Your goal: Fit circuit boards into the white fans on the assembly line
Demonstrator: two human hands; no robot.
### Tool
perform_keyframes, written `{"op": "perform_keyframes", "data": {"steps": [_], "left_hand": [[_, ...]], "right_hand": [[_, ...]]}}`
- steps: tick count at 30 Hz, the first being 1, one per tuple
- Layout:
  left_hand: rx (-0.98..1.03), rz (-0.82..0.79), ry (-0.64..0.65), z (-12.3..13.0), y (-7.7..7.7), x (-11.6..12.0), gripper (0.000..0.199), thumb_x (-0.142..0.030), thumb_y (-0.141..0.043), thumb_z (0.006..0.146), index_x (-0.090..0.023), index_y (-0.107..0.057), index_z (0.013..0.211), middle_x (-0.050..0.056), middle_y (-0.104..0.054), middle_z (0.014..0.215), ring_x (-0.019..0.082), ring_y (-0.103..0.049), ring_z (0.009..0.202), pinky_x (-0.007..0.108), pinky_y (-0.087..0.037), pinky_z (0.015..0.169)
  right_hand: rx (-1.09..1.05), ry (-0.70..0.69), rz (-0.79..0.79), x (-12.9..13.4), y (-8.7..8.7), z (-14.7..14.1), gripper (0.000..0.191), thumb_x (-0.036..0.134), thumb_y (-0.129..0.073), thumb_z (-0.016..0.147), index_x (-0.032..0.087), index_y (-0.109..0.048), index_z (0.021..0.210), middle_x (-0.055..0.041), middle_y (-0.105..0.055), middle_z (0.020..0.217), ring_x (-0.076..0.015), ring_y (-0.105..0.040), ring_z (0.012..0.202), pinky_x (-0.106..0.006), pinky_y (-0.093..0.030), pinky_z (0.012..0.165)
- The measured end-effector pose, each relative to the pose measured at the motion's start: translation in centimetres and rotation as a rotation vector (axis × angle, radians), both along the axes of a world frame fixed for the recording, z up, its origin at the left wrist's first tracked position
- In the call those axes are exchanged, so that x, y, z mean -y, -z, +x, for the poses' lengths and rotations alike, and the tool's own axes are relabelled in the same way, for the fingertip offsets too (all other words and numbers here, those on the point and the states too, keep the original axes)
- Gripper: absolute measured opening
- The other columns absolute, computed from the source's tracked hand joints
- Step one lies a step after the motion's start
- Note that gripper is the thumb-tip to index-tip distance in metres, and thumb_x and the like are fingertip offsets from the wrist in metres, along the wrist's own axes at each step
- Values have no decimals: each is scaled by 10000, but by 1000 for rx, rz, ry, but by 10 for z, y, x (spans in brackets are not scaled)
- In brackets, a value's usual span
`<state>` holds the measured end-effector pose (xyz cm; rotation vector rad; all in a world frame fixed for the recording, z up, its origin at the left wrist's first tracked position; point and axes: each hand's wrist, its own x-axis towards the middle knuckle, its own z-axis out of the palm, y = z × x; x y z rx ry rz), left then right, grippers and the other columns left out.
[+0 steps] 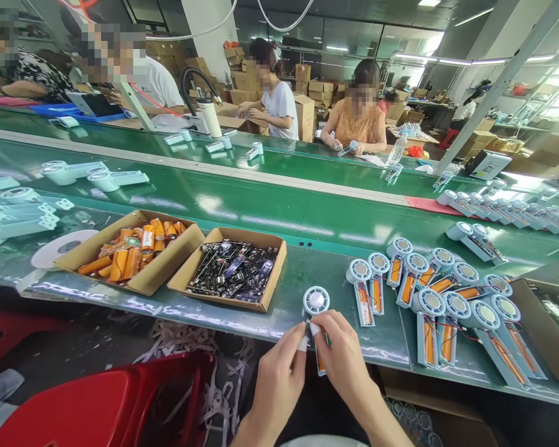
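Note:
A light-blue handheld fan (316,300) lies at the near edge of the bench, its round head away from me and its open handle toward me. Part of an orange battery shows in the handle. Just below the fan's head, the fingertips of my left hand (282,366) and my right hand (339,347) are pinched close together. White covers wrap some fingertips. What the pinches hold is too small and hidden to tell. My right hand partly covers the handle, and a bit of green shows beside its fingers.
Left of the fan stand a carton of black circuit boards (235,273) and a carton of orange batteries (130,254). Several fans with batteries (431,304) lie to the right. Beyond runs a green conveyor belt (279,208), with co-workers across it. A red stool (74,403) is at lower left.

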<state>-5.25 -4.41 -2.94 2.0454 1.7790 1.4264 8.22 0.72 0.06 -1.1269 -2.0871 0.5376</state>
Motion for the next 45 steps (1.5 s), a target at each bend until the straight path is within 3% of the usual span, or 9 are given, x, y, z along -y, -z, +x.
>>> {"op": "perform_keyframes", "data": {"steps": [8, 16, 22, 24, 27, 30, 34, 40, 45], "left_hand": [[281, -291, 220, -23, -13, -10, 278, -217, -509, 961, -209, -753, 1094, 99, -788, 1090, 228, -764, 948, 319, -627, 850], [335, -343, 218, -22, -18, -15, 290, -298, -497, 978, -211, -746, 1100, 98, -783, 1097, 230, -754, 940, 346, -611, 868], [489, -510, 291, -16, -28, 1, 500, -423, -328, 1045, -206, -495, 1463, 127, -724, 1247, 249, -669, 1186, 388, -530, 1026], [592, -533, 238, -15, -24, 0, 512, -466, -310, 1042, -201, -519, 1427, 124, -742, 1196, 241, -707, 1089, 381, -557, 969], [686, -555, 131, -11, -16, -9, 486, -517, -381, 1004, -164, -614, 1243, 119, -763, 1052, 224, -732, 821, 335, -602, 725], [685, -677, 180, -3, -12, -18, 451, -513, -492, 944, -155, -638, 1175, 90, -764, 910, 217, -712, 706, 294, -567, 581], [804, -750, 291, -1, -12, -22, 398, -483, -571, 893, -173, -686, 1114, 83, -763, 955, 247, -727, 856, 336, -591, 729], [1301, -919, 408, 4, -18, -20, 367, -503, -561, 885, -179, -691, 997, 59, -739, 902, 225, -717, 871, 358, -579, 804], [1245, -808, 381, 14, -18, -15, 643, -679, -314, 951, -168, -663, 1127, 112, -742, 1016, 271, -681, 1071, 408, -567, 911]], "right_hand": [[-76, -222, -189, -22, -9, 20, 257, 158, -503, 973, 223, -725, 1084, -71, -726, 988, -196, -695, 890, -293, -546, 784], [-75, -121, -183, -20, -14, 12, 241, 198, -517, 960, 223, -751, 1013, -71, -668, 923, -200, -645, 834, -288, -513, 734], [-232, -84, -605, -16, -22, 19, 244, 356, -561, 959, 188, -725, 1025, -10, -686, 759, -159, -612, 680, -251, -477, 629], [-324, -86, -731, -17, -18, 23, 263, 361, -635, 889, 172, -709, 1056, -20, -695, 786, -166, -619, 693, -252, -480, 613], [-484, -107, -830, -18, -12, 25, 215, 327, -625, 838, 166, -705, 957, -23, -685, 777, -163, -615, 705, -262, -481, 651], [-643, -121, -909, -18, -12, 23, 160, 292, -587, 786, 183, -667, 872, -7, -653, 736, -152, -593, 686, -258, -476, 662], [-670, -193, -916, -10, -17, 21, 135, 298, -591, 768, 199, -629, 852, 10, -606, 707, -142, -545, 631, -248, -461, 615], [-545, -292, -793, 5, -23, 25, 129, 294, -601, 850, 194, -648, 916, -5, -635, 802, -153, -573, 730, -268, -488, 709], [-782, -198, -963, 6, -23, 23, 209, 386, -688, 802, 197, -671, 889, -11, -656, 750, -144, -570, 631, -275, -495, 656]]}}
